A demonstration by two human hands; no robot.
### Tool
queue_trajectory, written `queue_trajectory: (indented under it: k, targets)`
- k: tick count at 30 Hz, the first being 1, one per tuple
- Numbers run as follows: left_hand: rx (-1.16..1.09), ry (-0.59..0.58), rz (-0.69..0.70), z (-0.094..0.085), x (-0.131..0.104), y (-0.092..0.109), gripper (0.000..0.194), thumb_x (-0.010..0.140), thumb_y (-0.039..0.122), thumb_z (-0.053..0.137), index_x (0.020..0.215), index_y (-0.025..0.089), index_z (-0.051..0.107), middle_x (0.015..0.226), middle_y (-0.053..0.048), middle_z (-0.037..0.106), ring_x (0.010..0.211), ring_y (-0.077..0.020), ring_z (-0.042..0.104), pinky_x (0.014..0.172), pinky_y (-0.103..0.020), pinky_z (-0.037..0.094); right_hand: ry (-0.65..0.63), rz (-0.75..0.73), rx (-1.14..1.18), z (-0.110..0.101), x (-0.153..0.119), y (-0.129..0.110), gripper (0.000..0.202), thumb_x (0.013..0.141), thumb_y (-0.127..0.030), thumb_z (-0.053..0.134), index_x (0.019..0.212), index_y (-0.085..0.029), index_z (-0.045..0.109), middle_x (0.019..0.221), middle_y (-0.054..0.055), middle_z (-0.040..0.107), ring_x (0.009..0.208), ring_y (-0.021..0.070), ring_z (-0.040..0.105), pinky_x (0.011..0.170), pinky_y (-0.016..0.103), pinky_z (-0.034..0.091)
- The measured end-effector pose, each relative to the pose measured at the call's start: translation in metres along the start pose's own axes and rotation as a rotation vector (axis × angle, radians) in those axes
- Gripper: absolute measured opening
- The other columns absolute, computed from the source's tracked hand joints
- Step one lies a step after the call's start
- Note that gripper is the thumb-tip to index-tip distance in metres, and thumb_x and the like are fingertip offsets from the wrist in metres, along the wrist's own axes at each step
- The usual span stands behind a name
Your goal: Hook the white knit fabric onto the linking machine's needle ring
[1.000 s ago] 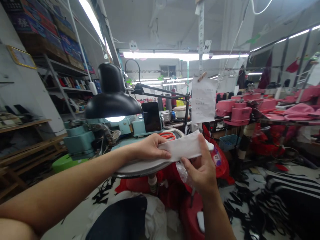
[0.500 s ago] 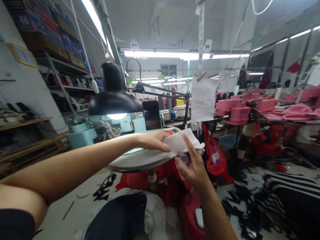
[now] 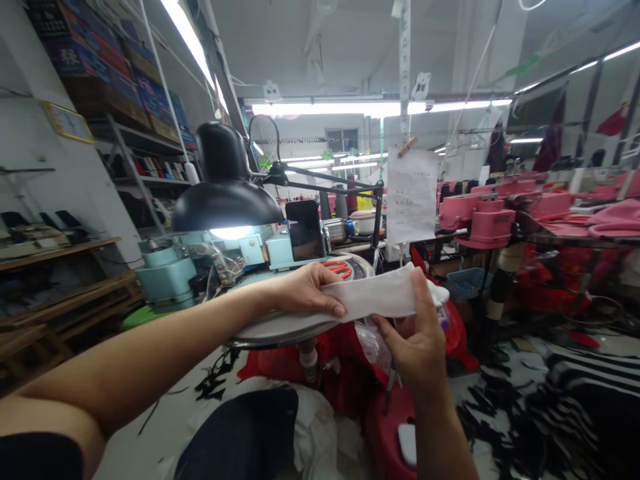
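Observation:
A band of white ribbed fabric (image 3: 377,294) stretches between my hands, above the front edge of a round worktable (image 3: 285,331). My left hand (image 3: 313,291) pinches its left end, thumb on top and fingers behind. At the right end, my right hand (image 3: 417,333) holds the fabric, with the index finger upright along it and the thumb at its lower edge. A bunched white part pokes out beyond the right fingers. Orange-red scissors handles (image 3: 339,269) lie on the table behind my left hand.
A black lamp (image 3: 227,193) shines over the table's left side, beside pale green machinery (image 3: 167,273). A dark phone (image 3: 305,230) stands behind. Paper (image 3: 413,197) hangs at centre right. Red bags and a red stool (image 3: 390,433) are below.
My right hand has moved right and closed onto the fabric's end. The white band is now drawn out flatter and longer, and the view has shifted slightly.

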State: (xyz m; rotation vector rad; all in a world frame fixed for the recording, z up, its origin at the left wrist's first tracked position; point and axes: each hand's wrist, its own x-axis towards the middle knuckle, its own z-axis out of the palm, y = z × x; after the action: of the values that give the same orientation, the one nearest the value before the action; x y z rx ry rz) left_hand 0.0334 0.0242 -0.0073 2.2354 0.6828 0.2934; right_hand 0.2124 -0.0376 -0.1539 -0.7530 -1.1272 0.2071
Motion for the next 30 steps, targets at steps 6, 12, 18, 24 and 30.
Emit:
queue_trajectory:
  k: [6, 12, 18, 24, 30]
  targets:
    - [0.158, 0.004, -0.125, -0.009, -0.005, 0.011, 0.048, 0.070, 0.054, 0.077, 0.086, 0.009, 0.071, 0.073, -0.002, 0.065, 0.064, -0.0134, 0.056, 0.052, -0.018, 0.042, -0.048, -0.326, -0.267, 0.029, -0.002, 0.000, 0.060, 0.088, -0.012, 0.058, 0.142, -0.035, 0.051, 0.140, 0.003, 0.061, 0.128, 0.0292, 0.058, 0.111, 0.050, 0.044]
    - [0.187, -0.050, -0.178, -0.011, -0.008, 0.014, 0.048, 0.073, 0.055, 0.075, 0.086, 0.009, 0.070, 0.070, -0.003, 0.063, 0.062, -0.0135, 0.056, 0.052, -0.018, 0.041, -0.171, 0.086, 0.123, 0.018, 0.001, -0.008, 0.088, 0.085, -0.024, 0.066, 0.158, -0.023, 0.017, 0.150, 0.012, 0.049, 0.120, 0.0274, 0.064, 0.098, 0.041, 0.056]
    - [0.125, -0.047, -0.040, -0.005, -0.004, 0.004, 0.042, 0.073, 0.050, 0.076, 0.075, 0.008, 0.068, 0.065, -0.001, 0.058, 0.060, -0.0113, 0.052, 0.052, -0.017, 0.040, -0.090, 0.148, 0.277, 0.003, -0.004, -0.007, 0.094, 0.080, -0.027, 0.076, 0.157, -0.024, 0.022, 0.155, 0.013, 0.041, 0.123, 0.0274, 0.062, 0.095, 0.037, 0.058]
    - [0.156, -0.015, -0.031, -0.006, -0.004, 0.004, 0.044, 0.071, 0.052, 0.076, 0.072, 0.009, 0.067, 0.063, -0.001, 0.059, 0.058, -0.0116, 0.053, 0.050, -0.017, 0.038, -0.047, 0.129, 0.157, 0.009, -0.005, -0.009, 0.092, 0.079, -0.027, 0.075, 0.156, -0.023, 0.025, 0.160, 0.013, 0.033, 0.136, 0.0310, 0.049, 0.107, 0.044, 0.048]
    - [0.187, -0.021, -0.041, -0.008, -0.004, 0.005, 0.043, 0.073, 0.052, 0.074, 0.073, 0.009, 0.066, 0.063, -0.001, 0.058, 0.058, -0.0118, 0.052, 0.049, -0.018, 0.038, -0.015, 0.085, 0.130, 0.016, -0.001, -0.012, 0.088, 0.081, -0.024, 0.073, 0.155, -0.024, 0.027, 0.160, 0.011, 0.032, 0.139, 0.0279, 0.045, 0.109, 0.040, 0.047]
